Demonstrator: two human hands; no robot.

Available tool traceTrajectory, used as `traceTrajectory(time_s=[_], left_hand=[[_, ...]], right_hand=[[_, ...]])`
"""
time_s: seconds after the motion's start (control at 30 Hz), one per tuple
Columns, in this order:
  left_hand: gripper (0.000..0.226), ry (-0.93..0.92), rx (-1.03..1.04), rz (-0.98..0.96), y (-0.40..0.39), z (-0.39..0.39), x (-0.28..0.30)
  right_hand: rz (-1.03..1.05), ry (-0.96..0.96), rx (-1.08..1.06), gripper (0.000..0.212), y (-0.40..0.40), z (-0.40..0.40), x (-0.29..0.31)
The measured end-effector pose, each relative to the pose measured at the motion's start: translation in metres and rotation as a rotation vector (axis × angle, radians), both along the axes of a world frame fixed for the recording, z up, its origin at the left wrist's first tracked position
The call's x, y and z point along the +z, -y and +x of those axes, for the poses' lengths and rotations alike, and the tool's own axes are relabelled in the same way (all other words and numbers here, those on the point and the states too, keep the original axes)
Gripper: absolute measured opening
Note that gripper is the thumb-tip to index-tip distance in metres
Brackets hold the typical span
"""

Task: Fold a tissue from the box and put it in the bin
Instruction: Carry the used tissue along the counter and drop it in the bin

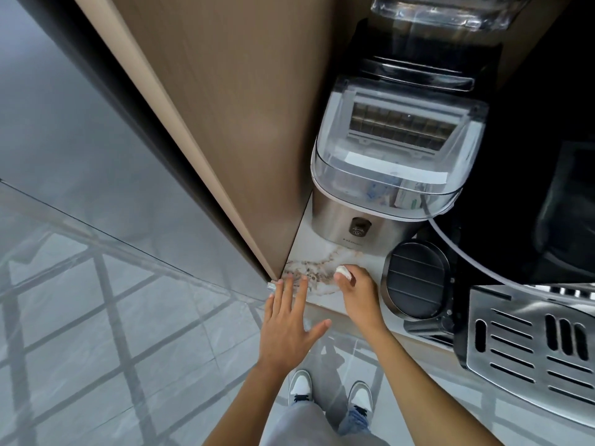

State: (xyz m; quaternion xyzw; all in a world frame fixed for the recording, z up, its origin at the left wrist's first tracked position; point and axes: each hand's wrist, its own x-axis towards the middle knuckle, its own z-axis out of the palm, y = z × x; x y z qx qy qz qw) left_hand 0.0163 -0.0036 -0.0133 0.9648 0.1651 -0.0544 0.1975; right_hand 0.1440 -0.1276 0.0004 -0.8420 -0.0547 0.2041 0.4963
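— What colours do we see on the counter (325,268)?
— We see white marble with brown and grey veining, and the tissue (344,272) on it is white.
— And the appliances?
— We see a brushed silver ice maker (363,220) with a clear lid, a black round vent (415,280), and a silver slotted panel (528,346) with black slots.
— The surroundings?
— We note a tan wood-grain panel (244,123), grey floor tiles (128,333) with darker grid lines, and white-and-grey shoes (301,386).
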Motion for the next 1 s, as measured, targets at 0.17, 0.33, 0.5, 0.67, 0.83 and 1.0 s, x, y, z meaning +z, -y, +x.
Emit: traceTrajectory(time_s=[0.17,0.33,0.5,0.67,0.83,1.0], left_hand=[[0.091,-0.040,-0.103,0.077,0.010,-0.004,-0.005],[0.092,-0.089,-0.201,0.125,0.012,-0.006,-0.012],[0.091,-0.152,-0.298,0.130,0.015,-0.005,-0.015],[0.090,-0.153,-0.403,0.173,0.024,-0.004,-0.016],[0.092,-0.143,-0.503,0.193,0.045,-0.004,-0.019],[0.092,-0.137,-0.571,0.200,0.062,-0.007,-0.020]], right_hand=[[0.123,-0.177,-0.170,0.012,0.028,-0.024,0.023],[0.322,-0.099,-0.364,0.012,0.052,-0.049,0.039],[0.280,-0.108,-0.375,0.017,0.079,-0.078,0.051],[0.314,-0.122,-0.513,0.021,0.108,-0.112,0.064],[0.317,-0.094,-0.646,0.020,0.140,-0.140,0.077],[0.329,-0.081,-0.773,0.023,0.165,-0.155,0.086]])
